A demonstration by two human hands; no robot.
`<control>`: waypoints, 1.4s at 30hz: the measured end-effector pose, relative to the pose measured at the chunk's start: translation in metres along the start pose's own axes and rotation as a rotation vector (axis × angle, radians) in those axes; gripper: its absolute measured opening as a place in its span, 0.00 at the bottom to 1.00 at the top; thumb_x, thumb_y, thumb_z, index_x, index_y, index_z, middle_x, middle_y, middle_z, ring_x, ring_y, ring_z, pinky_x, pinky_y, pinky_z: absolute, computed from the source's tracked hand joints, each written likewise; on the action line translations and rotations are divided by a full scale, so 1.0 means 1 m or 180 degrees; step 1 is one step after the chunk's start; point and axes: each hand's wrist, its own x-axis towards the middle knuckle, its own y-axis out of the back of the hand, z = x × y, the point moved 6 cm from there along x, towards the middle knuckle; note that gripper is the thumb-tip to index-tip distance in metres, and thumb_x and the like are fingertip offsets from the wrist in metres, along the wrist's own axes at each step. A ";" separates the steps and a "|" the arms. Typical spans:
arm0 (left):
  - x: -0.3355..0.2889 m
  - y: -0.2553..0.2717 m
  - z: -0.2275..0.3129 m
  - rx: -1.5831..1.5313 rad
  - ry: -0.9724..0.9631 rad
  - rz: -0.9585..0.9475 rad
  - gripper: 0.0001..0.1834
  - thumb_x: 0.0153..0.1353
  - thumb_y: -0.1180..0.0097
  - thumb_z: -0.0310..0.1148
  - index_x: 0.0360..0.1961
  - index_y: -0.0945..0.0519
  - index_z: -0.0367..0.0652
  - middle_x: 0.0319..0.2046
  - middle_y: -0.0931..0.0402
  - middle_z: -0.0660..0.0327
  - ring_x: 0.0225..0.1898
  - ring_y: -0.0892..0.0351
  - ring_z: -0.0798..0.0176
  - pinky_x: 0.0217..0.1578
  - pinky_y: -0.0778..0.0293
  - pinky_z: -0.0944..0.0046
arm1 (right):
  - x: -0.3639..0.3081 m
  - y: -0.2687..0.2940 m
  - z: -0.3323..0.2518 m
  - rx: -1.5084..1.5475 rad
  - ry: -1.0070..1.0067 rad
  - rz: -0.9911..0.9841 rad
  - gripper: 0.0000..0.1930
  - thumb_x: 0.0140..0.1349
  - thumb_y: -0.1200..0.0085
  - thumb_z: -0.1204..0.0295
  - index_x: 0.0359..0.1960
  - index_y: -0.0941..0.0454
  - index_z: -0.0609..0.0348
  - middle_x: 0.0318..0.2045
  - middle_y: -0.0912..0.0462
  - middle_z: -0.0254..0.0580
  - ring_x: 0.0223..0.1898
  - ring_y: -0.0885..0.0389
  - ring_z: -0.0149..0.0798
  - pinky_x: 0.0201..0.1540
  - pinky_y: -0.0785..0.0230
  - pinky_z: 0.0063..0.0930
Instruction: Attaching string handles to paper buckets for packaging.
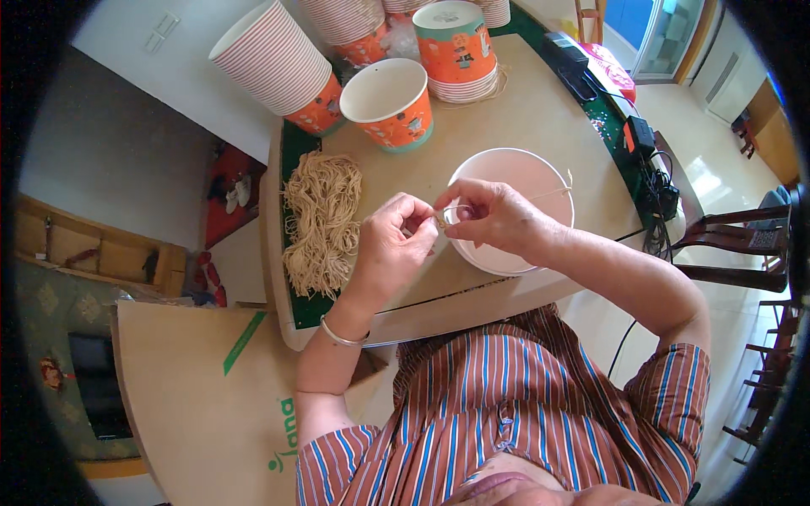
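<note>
A white paper bucket (553,164) stands on the table just in front of me, its open mouth facing up. Pale cord (553,193) crosses its mouth to the right rim, where a short end sticks out. At the bucket's left rim, my left hand (395,239) is closed in a pinch on the cord. Close against it, my right hand (499,221) reaches over the bucket's mouth, thumb and forefinger closed on the same cord, which makes a small loop between the hands. The fingertips partly hide the cord there. Left of my left hand lies a heap of loose beige cords (322,223).
An orange printed paper bucket (396,118) stands farther back, beside a leaning stack of nested buckets (274,63) and an upside-down stack (458,55). Black adapters and cables (658,202) run along the right edge. A large cardboard sheet (198,379) is at lower left.
</note>
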 end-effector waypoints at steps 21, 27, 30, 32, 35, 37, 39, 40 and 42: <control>-0.005 0.004 0.024 0.1131 -0.0890 0.0295 0.03 0.56 0.40 0.21 0.31 0.23 0.37 0.27 0.25 0.58 0.25 0.23 0.66 0.27 0.26 0.66 | 0.008 0.001 0.016 -0.0083 -0.0126 0.0016 0.07 0.61 0.40 0.69 0.36 0.19 0.60 0.27 0.21 0.29 0.29 0.25 0.22 0.28 0.29 0.20; -0.013 0.007 0.024 0.0966 -0.0707 0.0270 0.06 0.56 0.39 0.21 0.34 0.22 0.39 0.29 0.24 0.58 0.26 0.22 0.65 0.28 0.24 0.67 | 0.004 0.001 0.010 -0.0058 -0.0215 0.0016 0.07 0.61 0.40 0.69 0.36 0.19 0.60 0.28 0.20 0.30 0.30 0.25 0.23 0.29 0.28 0.20; -0.015 0.007 0.026 0.0887 -0.0758 0.0236 0.10 0.56 0.38 0.21 0.39 0.22 0.40 0.31 0.24 0.59 0.28 0.21 0.65 0.29 0.23 0.67 | 0.005 0.001 0.013 -0.0013 -0.0237 0.0008 0.07 0.62 0.40 0.69 0.36 0.19 0.60 0.28 0.20 0.31 0.31 0.24 0.23 0.30 0.28 0.21; -0.015 0.005 0.026 0.0898 -0.0863 0.0202 0.12 0.56 0.38 0.21 0.42 0.22 0.41 0.33 0.24 0.59 0.29 0.21 0.65 0.29 0.23 0.66 | 0.006 0.001 0.016 0.0021 -0.0209 -0.0009 0.07 0.62 0.40 0.69 0.36 0.19 0.60 0.28 0.20 0.31 0.31 0.24 0.23 0.30 0.27 0.21; -0.016 -0.002 0.029 0.1413 -0.1326 0.0071 0.16 0.53 0.36 0.21 0.44 0.23 0.42 0.36 0.25 0.57 0.32 0.19 0.58 0.33 0.22 0.61 | 0.006 0.002 0.016 0.0029 -0.0196 -0.0033 0.07 0.62 0.40 0.69 0.36 0.19 0.60 0.28 0.19 0.31 0.31 0.24 0.24 0.30 0.27 0.21; -0.016 -0.003 0.027 0.1529 -0.1516 0.0142 0.16 0.52 0.36 0.20 0.43 0.23 0.42 0.36 0.25 0.57 0.33 0.20 0.56 0.34 0.22 0.60 | 0.006 0.002 0.016 0.0005 -0.0210 -0.0038 0.07 0.62 0.40 0.69 0.36 0.19 0.60 0.28 0.19 0.31 0.31 0.24 0.24 0.30 0.27 0.21; -0.017 -0.004 0.028 0.1646 -0.1704 0.0211 0.16 0.51 0.37 0.20 0.42 0.23 0.42 0.36 0.25 0.57 0.34 0.20 0.55 0.35 0.23 0.59 | 0.006 0.001 0.015 -0.0003 -0.0255 -0.0045 0.07 0.62 0.40 0.69 0.36 0.19 0.60 0.29 0.19 0.31 0.32 0.24 0.24 0.31 0.28 0.21; -0.017 -0.004 0.030 0.1791 -0.1856 0.0250 0.15 0.53 0.37 0.19 0.42 0.22 0.42 0.36 0.25 0.57 0.35 0.20 0.56 0.36 0.22 0.60 | 0.005 0.001 0.015 -0.0002 -0.0256 -0.0045 0.07 0.62 0.40 0.69 0.36 0.19 0.60 0.29 0.19 0.31 0.32 0.24 0.24 0.31 0.28 0.21; -0.018 -0.005 0.032 0.1936 -0.2008 0.0287 0.14 0.54 0.36 0.19 0.41 0.22 0.42 0.35 0.25 0.56 0.35 0.20 0.57 0.37 0.22 0.60 | 0.004 0.001 0.014 0.0039 -0.0309 -0.0049 0.08 0.62 0.40 0.68 0.36 0.19 0.60 0.29 0.19 0.30 0.32 0.24 0.24 0.31 0.28 0.21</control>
